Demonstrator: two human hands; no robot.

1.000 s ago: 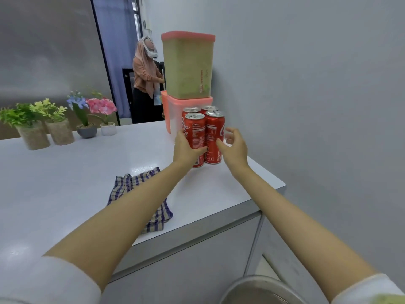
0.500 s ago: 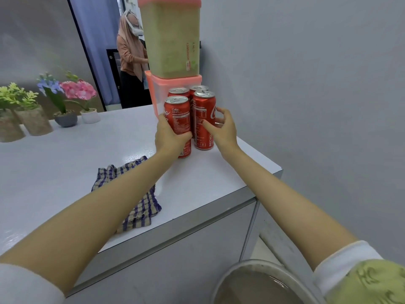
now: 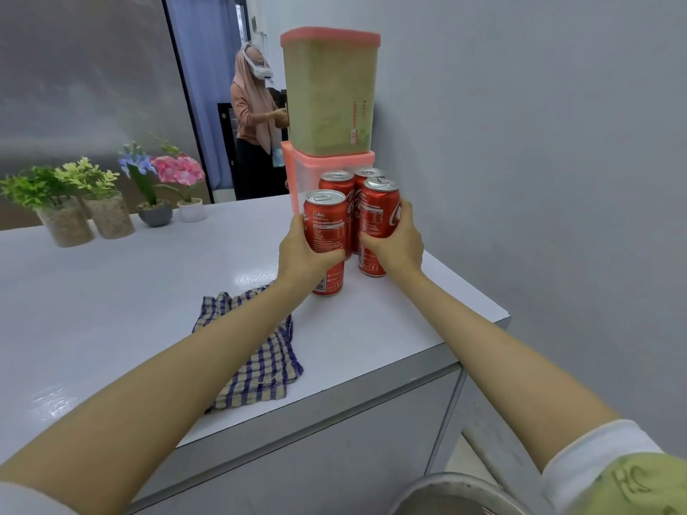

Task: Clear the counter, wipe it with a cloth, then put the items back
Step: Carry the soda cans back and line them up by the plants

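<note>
Half a second ago the right hand's fingers lay spread against the can. Now they curl round it, and the head view takes in the whole pink lid of the top container.

In the head view, the left hand (image 3: 308, 254) grips the front left can (image 3: 327, 224), with the thumb across its printed face and the fingers round its far side. The right hand (image 3: 397, 243) wraps the front right can (image 3: 377, 213) from the wall side. Both are glossy red aluminium cylinders with silver pull-tab tops, and their bases appear to rest on the counter (image 3: 148, 291). The two rear cans (image 3: 336, 180) stand close behind them, in the back right corner against the grey wall (image 3: 520, 180).

The counter is smooth, white and slightly shiny, with a square edge. A checked cloth (image 3: 260, 366) of blue and beige weave lies crumpled on it, partly under the left forearm and near the front edge.

Behind the cans is a translucent lower container (image 3: 297, 169) with pink trim. It carries an upper container (image 3: 327, 98), a squarish tub with a pink lid and greenish, grainy contents.

Potted plants (image 3: 111, 202) stand in a row at the far left. The curved rim of a metal bowl (image 3: 457, 496) shows at the bottom edge. A person (image 3: 252, 117) stands in the doorway beyond.
</note>
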